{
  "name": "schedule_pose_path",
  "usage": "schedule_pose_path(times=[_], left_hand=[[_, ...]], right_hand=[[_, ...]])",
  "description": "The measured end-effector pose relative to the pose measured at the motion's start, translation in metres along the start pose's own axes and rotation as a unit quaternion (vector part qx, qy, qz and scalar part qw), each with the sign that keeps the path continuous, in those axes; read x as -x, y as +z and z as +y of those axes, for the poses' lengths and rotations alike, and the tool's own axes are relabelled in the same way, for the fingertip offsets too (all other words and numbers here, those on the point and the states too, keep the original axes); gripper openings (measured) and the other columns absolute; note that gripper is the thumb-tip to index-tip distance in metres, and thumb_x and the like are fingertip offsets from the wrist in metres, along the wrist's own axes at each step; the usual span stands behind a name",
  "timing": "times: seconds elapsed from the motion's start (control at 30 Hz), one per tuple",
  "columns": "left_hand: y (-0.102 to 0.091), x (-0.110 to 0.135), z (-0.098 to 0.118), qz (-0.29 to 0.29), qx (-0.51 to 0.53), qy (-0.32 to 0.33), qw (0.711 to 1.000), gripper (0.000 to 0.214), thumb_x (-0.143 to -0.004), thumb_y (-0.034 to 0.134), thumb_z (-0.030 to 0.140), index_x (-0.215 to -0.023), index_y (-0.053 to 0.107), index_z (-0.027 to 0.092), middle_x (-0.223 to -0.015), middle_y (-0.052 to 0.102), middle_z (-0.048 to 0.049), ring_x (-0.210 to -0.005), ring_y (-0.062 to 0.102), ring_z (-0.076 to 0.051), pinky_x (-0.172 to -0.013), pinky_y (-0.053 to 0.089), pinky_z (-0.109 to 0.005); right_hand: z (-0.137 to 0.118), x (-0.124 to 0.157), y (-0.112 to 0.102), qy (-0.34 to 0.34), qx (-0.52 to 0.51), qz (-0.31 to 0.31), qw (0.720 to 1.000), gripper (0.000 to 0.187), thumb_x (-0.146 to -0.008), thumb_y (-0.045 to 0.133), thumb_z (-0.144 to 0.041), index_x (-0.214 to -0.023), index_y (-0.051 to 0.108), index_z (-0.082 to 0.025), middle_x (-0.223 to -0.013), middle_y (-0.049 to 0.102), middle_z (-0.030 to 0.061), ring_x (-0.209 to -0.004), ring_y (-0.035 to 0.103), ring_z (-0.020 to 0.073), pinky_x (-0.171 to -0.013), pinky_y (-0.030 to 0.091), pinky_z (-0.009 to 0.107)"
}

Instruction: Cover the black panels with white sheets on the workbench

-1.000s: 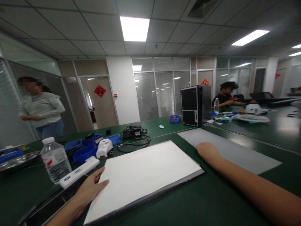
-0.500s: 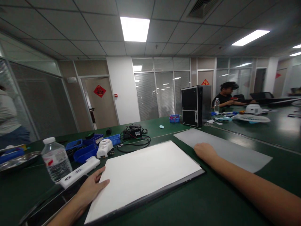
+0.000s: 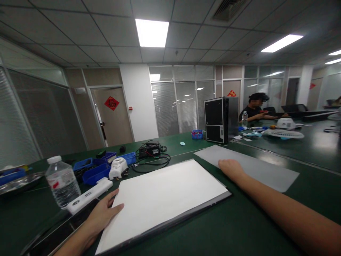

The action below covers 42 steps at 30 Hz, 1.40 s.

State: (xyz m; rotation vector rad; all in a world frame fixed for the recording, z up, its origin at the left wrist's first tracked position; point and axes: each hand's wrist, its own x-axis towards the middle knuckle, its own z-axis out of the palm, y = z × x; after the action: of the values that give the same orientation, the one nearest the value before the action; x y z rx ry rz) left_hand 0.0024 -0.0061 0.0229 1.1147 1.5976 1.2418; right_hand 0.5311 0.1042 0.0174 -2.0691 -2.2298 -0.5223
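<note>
Broadly, a dark green table [image 3: 239, 231] fills the lower half of the view in a large office with glass partitions and ceiling lights.

Largest on it is a white flat panel [image 3: 165, 199] with a black edge, lying straight in front of the person. Just beyond its far right corner lies a thin grey sheet [image 3: 255, 165], flat on the table and running off to the right.

At the far side stands 1 black computer tower [image 3: 220, 119]. Beside it, a seated person [image 3: 254, 108] works at another part of the table.

The right hand [image 3: 231, 168] rests knuckles up on the near left end of the grey sheet, close to the panel's far right corner. Its fingers point away and are hidden, so I cannot tell whether it grips the sheet or only presses on it.

The left hand [image 3: 102, 213] lies loosely spread at the panel's near left edge, thumb on top of the white surface, fingers along the edge, gripping nothing.

Left of that hand, a metal tray [image 3: 18, 182] sits at the table's edge. Nearer stand 1 clear water bottle [image 3: 61, 181] with a white cap and a long white bar-shaped device [image 3: 89, 195], which lies just beside the left hand. Behind them are several blue bins [image 3: 96, 170], a tangle of black cables [image 3: 151, 156] and a small white ribbed gadget [image 3: 118, 167].
</note>
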Motion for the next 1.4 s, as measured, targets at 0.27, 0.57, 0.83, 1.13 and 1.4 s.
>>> schedule_pose_path(times=[0.27,0.57,0.83,1.13,1.4], left_hand=[[-0.002,-0.002,-0.005,-0.011,0.003,0.003,1.000,0.093,-0.065,0.085,0.014,-0.146,0.040,0.011,-0.140,0.059,-0.0184,-0.115,0.067,-0.030,-0.086,0.061,-0.032],[-0.006,-0.013,-0.008,0.051,-0.024,-0.007,0.998,0.054,-0.077,0.076,0.040,-0.125,0.064,0.017,-0.133,0.066,-0.0135,-0.116,0.067,-0.031,-0.097,0.055,-0.038],[-0.008,-0.022,-0.016,0.059,-0.047,0.010,0.997,0.045,-0.083,0.066,0.050,-0.115,0.069,0.018,-0.132,0.068,-0.0128,-0.119,0.064,-0.032,-0.104,0.049,-0.045],[-0.007,-0.017,-0.010,0.061,-0.091,0.057,0.992,0.058,-0.063,0.085,0.028,-0.117,0.066,0.018,-0.124,0.072,-0.0090,-0.118,0.065,-0.032,-0.099,0.053,-0.035],[-0.002,-0.009,-0.003,0.045,-0.068,0.012,0.997,0.071,-0.075,0.081,0.027,-0.139,0.051,0.016,-0.105,0.079,-0.0090,-0.083,0.077,-0.028,-0.072,0.062,-0.032]], right_hand=[[0.008,0.010,-0.026,0.003,0.031,0.069,0.997,0.036,-0.096,0.034,-0.014,-0.120,0.061,-0.017,-0.100,0.071,0.0158,-0.090,0.070,0.0288,-0.074,0.052,0.039],[-0.081,0.046,-0.035,-0.374,0.060,0.292,0.878,0.033,-0.092,0.046,-0.013,-0.123,0.058,-0.015,-0.079,0.067,0.0047,-0.063,0.063,0.0189,-0.053,0.039,0.030],[-0.123,0.072,-0.048,-0.488,0.011,0.331,0.807,0.027,-0.098,0.044,-0.025,-0.121,0.055,-0.014,-0.072,0.061,0.0005,-0.059,0.055,0.0154,-0.051,0.026,0.032],[-0.103,0.061,-0.059,-0.450,-0.152,0.137,0.869,0.042,-0.099,0.040,-0.047,-0.126,0.059,-0.022,-0.092,0.069,0.0057,-0.078,0.062,0.0168,-0.067,0.042,0.030],[-0.059,0.052,-0.050,-0.385,-0.228,-0.036,0.894,0.072,-0.088,0.050,-0.066,-0.148,0.043,-0.027,-0.153,0.038,0.0147,-0.139,0.038,0.0326,-0.111,0.033,0.051]])
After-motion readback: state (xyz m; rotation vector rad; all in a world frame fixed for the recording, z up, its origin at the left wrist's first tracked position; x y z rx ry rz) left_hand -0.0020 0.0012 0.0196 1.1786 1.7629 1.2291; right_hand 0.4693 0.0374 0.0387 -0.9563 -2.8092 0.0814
